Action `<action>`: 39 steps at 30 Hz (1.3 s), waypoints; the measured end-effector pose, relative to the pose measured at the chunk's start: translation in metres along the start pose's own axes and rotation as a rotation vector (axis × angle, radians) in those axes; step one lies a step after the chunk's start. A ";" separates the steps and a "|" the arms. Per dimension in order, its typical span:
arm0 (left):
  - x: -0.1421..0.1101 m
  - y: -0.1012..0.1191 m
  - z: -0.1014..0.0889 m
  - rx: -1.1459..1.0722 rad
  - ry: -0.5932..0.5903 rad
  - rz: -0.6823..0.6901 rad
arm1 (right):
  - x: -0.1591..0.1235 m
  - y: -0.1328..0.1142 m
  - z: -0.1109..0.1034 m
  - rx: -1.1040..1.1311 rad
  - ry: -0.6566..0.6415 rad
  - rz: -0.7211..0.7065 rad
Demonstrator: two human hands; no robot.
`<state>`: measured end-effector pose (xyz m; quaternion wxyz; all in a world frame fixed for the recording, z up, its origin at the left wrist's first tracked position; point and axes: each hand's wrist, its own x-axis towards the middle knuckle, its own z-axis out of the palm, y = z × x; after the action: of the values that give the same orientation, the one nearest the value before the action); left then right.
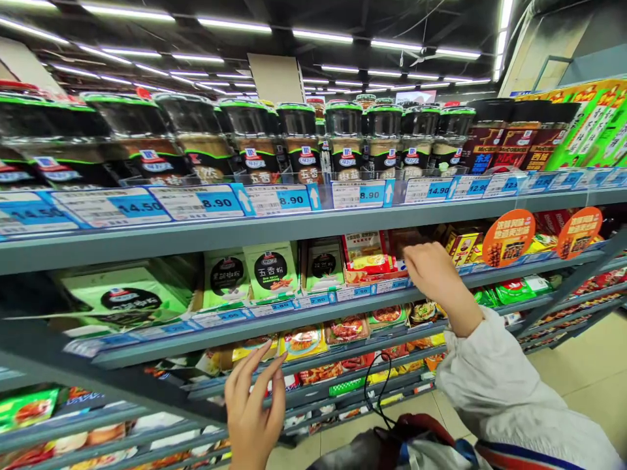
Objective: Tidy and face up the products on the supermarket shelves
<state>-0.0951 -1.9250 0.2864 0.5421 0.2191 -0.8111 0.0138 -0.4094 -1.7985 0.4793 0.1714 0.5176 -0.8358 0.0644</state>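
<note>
My right hand (434,274) reaches from a white sleeve to the second shelf, its back toward me. Its fingertips are mostly hidden, close to a dark brown packet (400,247) and a red and yellow seasoning packet (366,253); I cannot tell whether it grips anything. My left hand (257,405) is raised in front of the lower shelves, fingers apart and holding nothing. Beyond its fingertips lies a yellow food packet (302,341). Green seasoning pouches (268,269) with black round labels stand on the second shelf, left of my right hand.
Spice jars (298,140) with black caps line the top shelf above a price strip (281,199). Orange round tags (509,238) hang at the right. A black cord (377,385) dangles in front of the lower shelves. Tiled floor (588,365) shows at lower right.
</note>
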 end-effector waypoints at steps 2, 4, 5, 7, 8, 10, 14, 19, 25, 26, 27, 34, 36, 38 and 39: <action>0.003 0.002 0.003 0.008 0.011 -0.005 | 0.005 0.001 -0.010 -0.041 -0.189 -0.102; 0.005 0.003 0.006 0.013 0.015 -0.019 | 0.009 0.000 -0.016 -0.084 -0.253 -0.108; 0.006 0.004 0.007 0.013 0.012 -0.025 | 0.011 -0.001 -0.017 -0.104 -0.261 -0.093; 0.006 0.006 0.008 0.017 0.005 -0.034 | 0.013 0.000 -0.018 -0.114 -0.264 -0.097; 0.007 0.007 0.009 0.020 0.004 -0.034 | 0.013 0.000 -0.018 -0.111 -0.255 -0.104; 0.008 0.008 0.009 0.032 0.008 -0.031 | 0.011 0.001 -0.017 -0.099 -0.181 -0.089; 0.016 0.008 0.007 0.069 0.026 -0.024 | 0.005 0.002 -0.005 0.014 0.041 -0.134; 0.042 0.005 -0.001 0.121 0.068 -0.007 | -0.004 0.002 0.009 0.123 0.191 -0.267; 0.074 -0.001 0.000 0.147 0.023 -0.053 | -0.028 -0.044 0.001 0.428 0.615 -0.209; 0.077 -0.002 0.002 0.154 -0.011 -0.066 | -0.029 -0.059 0.003 0.475 0.578 -0.304; 0.079 -0.002 0.003 0.161 -0.048 -0.079 | -0.029 -0.074 0.007 0.505 0.524 -0.404; 0.088 -0.002 0.001 0.204 -0.211 -0.109 | -0.005 -0.153 0.036 0.268 0.194 -0.366; 0.092 -0.003 -0.002 0.210 -0.255 -0.119 | -0.001 -0.161 0.036 0.185 0.141 -0.290; 0.095 -0.004 -0.007 0.199 -0.290 -0.116 | 0.000 -0.166 0.035 0.130 0.126 -0.231; 0.096 -0.005 -0.010 0.188 -0.306 -0.106 | 0.000 -0.167 0.034 0.120 0.124 -0.206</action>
<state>-0.1151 -1.9599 0.3747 0.3895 0.3106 -0.8666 0.0277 -0.2686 -1.8846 0.4355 0.1971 0.6050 -0.7608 0.1279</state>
